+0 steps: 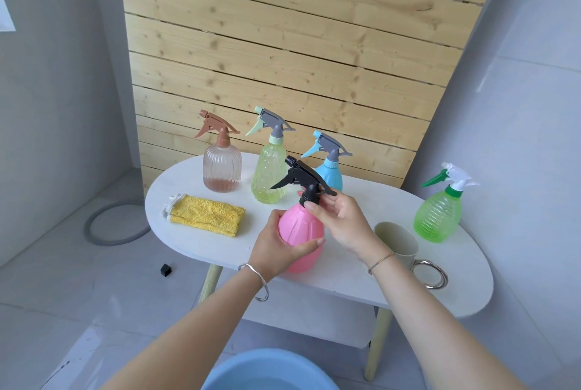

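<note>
- Blue basin [267, 370] sits below the grip.
- Left hand [276, 251] wraps the pink bottle [301, 227]; hold it upright.
- Right hand [342, 223] pinches the black collar [309, 198] above; twist squarely.

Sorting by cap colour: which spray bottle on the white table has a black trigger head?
The pink plastic spray bottle, gripped by the left hand while the right hand pinches its neck. The others' heads are brown, grey or white.

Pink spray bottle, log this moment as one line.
left hand grips pink spray bottle body | right hand pinches black sprayer collar | bottle upright, collar on neck
</note>
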Action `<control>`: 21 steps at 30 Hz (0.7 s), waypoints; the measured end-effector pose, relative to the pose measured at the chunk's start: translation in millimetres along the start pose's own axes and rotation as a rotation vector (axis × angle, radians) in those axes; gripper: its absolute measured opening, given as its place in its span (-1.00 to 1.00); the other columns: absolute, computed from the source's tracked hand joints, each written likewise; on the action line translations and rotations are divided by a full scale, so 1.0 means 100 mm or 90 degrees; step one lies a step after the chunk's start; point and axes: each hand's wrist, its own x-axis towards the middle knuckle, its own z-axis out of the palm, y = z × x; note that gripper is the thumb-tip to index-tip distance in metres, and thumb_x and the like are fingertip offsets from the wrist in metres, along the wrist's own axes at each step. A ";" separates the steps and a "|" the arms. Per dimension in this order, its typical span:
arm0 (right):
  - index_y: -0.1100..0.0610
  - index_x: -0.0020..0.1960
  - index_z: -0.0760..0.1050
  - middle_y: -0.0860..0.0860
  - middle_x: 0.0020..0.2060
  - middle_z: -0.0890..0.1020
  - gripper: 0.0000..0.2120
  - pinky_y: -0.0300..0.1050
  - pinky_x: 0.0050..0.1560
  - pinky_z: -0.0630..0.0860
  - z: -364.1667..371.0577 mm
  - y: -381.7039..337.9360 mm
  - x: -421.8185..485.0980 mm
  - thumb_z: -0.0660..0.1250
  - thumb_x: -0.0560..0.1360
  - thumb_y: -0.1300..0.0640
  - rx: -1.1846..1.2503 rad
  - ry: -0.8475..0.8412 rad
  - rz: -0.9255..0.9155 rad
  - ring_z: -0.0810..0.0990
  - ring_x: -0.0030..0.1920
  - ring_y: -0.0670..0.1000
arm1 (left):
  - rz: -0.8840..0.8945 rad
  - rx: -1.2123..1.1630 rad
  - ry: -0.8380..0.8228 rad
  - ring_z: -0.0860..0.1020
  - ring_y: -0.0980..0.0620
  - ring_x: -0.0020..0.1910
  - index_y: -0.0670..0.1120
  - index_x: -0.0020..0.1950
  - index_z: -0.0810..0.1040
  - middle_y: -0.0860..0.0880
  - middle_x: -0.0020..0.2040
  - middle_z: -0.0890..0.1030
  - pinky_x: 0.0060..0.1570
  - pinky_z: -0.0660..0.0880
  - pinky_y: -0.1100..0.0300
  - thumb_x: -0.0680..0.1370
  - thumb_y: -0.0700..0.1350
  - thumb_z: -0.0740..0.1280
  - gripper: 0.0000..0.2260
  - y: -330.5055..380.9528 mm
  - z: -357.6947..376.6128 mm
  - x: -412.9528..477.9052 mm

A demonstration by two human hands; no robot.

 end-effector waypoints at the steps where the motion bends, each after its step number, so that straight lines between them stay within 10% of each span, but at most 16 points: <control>1: 0.12 0.17 0.52 0.04 0.14 0.64 -0.76 -0.15 0.32 0.41 -0.02 -0.01 0.00 0.33 0.52 0.27 0.004 -0.016 0.005 0.57 0.22 -0.05 | 0.000 -0.003 -0.001 0.56 0.21 -0.02 0.06 0.12 0.39 0.14 0.01 0.57 -0.14 0.49 0.34 0.07 0.38 0.49 -0.25 0.00 0.00 0.00; 21: 0.13 0.22 0.53 0.06 0.12 0.65 -0.68 -0.09 0.30 0.45 -0.14 -0.06 0.03 0.39 0.48 0.28 -0.017 -0.057 0.040 0.58 0.20 0.01 | 0.018 -0.020 -0.081 0.59 0.15 0.03 0.09 0.25 0.43 0.11 0.06 0.61 0.00 0.55 0.24 0.11 0.34 0.50 -0.22 -0.08 -0.06 0.08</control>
